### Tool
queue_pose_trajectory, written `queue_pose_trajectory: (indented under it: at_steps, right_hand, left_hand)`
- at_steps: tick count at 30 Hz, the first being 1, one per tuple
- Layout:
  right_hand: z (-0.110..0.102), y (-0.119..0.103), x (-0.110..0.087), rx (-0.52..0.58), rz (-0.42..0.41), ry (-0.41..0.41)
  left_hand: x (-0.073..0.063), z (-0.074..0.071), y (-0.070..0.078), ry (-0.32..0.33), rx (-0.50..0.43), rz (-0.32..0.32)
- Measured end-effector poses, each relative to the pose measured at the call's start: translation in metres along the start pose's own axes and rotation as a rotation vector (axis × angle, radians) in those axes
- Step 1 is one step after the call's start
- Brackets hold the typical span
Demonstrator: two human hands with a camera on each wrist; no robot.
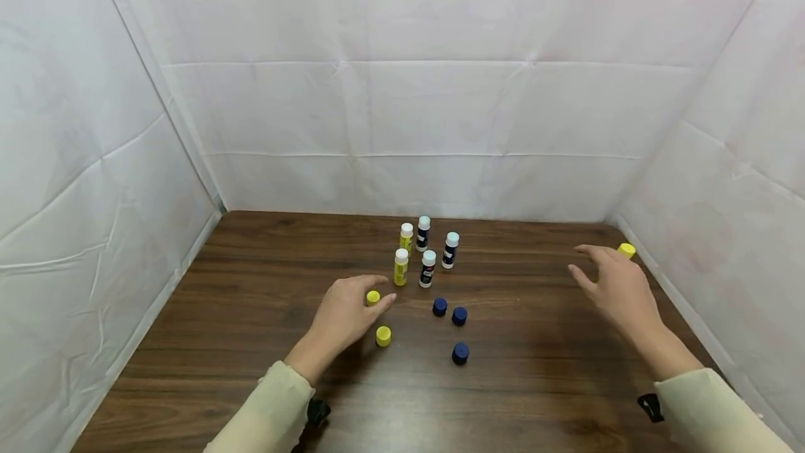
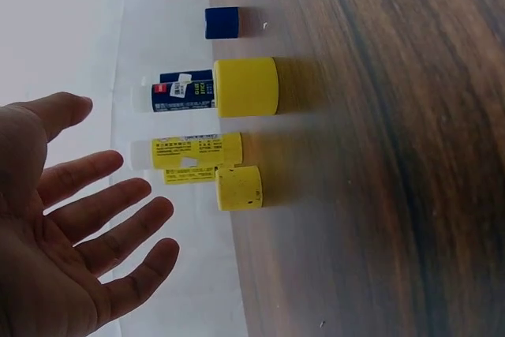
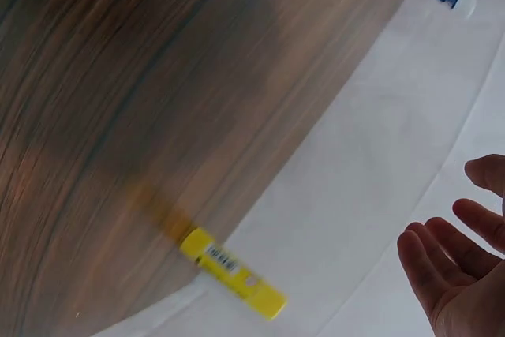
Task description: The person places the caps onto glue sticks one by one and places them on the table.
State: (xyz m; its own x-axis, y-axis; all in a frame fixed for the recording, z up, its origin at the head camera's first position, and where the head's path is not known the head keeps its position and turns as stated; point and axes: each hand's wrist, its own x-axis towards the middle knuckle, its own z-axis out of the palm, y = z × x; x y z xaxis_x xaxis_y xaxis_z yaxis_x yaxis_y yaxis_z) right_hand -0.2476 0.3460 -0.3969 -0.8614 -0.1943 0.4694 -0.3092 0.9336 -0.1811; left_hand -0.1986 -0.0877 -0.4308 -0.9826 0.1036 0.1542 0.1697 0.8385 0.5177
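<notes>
My left hand (image 1: 344, 310) hovers over the table with fingers spread and holds nothing. Close by it are two yellow caps (image 1: 383, 336), one partly framed by thumb and forefinger in the head view. Just beyond stand two yellow glue sticks (image 1: 400, 269) with white tops showing, and beside them three navy glue sticks (image 1: 427, 270), also white-topped. At the far right, my right hand (image 1: 624, 296) is raised, fingers relaxed and nothing in them. Behind it stands a yellow glue stick (image 3: 233, 272) with its yellow cap on, mostly hidden by the hand in the head view.
Three navy caps (image 1: 460, 317) lie on the dark wooden table (image 1: 264, 285), right of the yellow ones. White cloth walls (image 1: 440, 110) enclose the table at the back and both sides. The capped glue stick stands near the right wall.
</notes>
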Motion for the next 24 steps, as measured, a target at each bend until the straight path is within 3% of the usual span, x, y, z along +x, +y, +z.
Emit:
queue_pose_trajectory:
  at_steps: [10, 24]
  right_hand:
    - [0.004, -0.038, -0.012, 0.07, -0.085, 0.076]
    - [0.009, -0.082, -0.031, 0.182, -0.125, 0.085]
  left_hand:
    - [0.009, 0.006, -0.005, -0.015, -0.071, -0.034]
    - [0.032, 0.018, -0.017, -0.029, -0.239, -0.119]
